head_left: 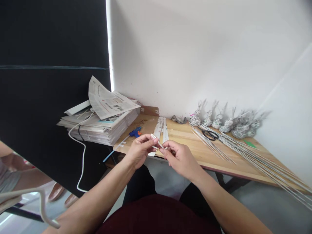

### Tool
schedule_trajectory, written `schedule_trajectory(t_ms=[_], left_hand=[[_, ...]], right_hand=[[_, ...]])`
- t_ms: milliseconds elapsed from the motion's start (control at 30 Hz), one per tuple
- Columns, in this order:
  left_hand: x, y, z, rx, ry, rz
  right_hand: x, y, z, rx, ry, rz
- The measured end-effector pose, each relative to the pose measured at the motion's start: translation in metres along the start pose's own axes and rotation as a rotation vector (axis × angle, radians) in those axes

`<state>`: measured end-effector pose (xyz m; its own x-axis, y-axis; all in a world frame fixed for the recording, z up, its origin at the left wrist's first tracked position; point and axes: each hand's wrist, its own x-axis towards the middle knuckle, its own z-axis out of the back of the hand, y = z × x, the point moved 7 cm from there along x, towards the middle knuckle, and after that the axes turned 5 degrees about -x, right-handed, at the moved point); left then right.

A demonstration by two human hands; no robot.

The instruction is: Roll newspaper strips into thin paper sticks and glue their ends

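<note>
Between my two hands runs a thin rolled paper stick (160, 144), held just above the table's front edge. My left hand (141, 150) pinches its upper end between thumb and fingers. The thumb and fingertips of my right hand (177, 157) close on its lower end. Behind the hands, flat newspaper strips (159, 126) lie on the wooden table (180, 133). Left of them rests a blue glue gun (135, 132) with an orange part, on a piece of cardboard (146, 122).
A tall newspaper stack (114, 130) with a white cable (84, 156) stands at the left. To the right lie long paper sticks (255, 159) and black-handled scissors (210, 135). Several woven paper pieces (216, 122) line the wall. Part of another person (24, 178) shows at far left.
</note>
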<state>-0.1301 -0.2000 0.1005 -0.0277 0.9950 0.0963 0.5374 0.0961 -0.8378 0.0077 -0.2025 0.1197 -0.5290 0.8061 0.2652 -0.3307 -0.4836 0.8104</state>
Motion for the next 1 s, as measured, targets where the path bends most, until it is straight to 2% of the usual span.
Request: schedule_trajectory(t_ms=[100,233,333,500,600,667,700,767,833,900,1000], left_hand=[[0.000,0.002,-0.002,0.006,-0.004,0.001],[0.000,0.002,-0.003,0.013,0.000,-0.004],[0.000,0.003,-0.003,0.010,0.016,-0.005],[0.001,0.005,-0.003,0.005,0.024,0.017],[0.000,0.008,-0.004,-0.012,0.030,0.047],[-0.001,0.008,-0.003,-0.017,0.027,0.054],[-0.001,0.008,-0.003,-0.016,0.021,0.052],[-0.002,0.007,-0.002,-0.013,0.003,0.040],[-0.002,0.006,-0.001,-0.008,-0.013,0.031],[-0.002,0.006,-0.001,-0.002,-0.020,0.033],[-0.003,0.006,-0.001,-0.006,-0.026,0.042]], right_hand=[[-0.005,0.014,0.007,-0.213,-0.121,0.139],[-0.007,0.013,0.008,-0.213,-0.109,0.126],[-0.005,0.004,0.004,-0.066,-0.018,0.034],[-0.002,-0.015,-0.009,0.336,0.218,-0.189],[0.000,-0.020,-0.017,0.550,0.350,-0.249],[0.000,-0.021,-0.021,0.591,0.391,-0.263],[0.000,-0.021,-0.021,0.554,0.373,-0.253],[0.002,-0.018,-0.014,0.355,0.244,-0.171],[0.002,-0.007,-0.003,0.053,0.051,-0.017],[-0.002,0.008,0.003,-0.204,-0.087,0.129],[-0.005,0.016,0.002,-0.340,-0.119,0.200]])
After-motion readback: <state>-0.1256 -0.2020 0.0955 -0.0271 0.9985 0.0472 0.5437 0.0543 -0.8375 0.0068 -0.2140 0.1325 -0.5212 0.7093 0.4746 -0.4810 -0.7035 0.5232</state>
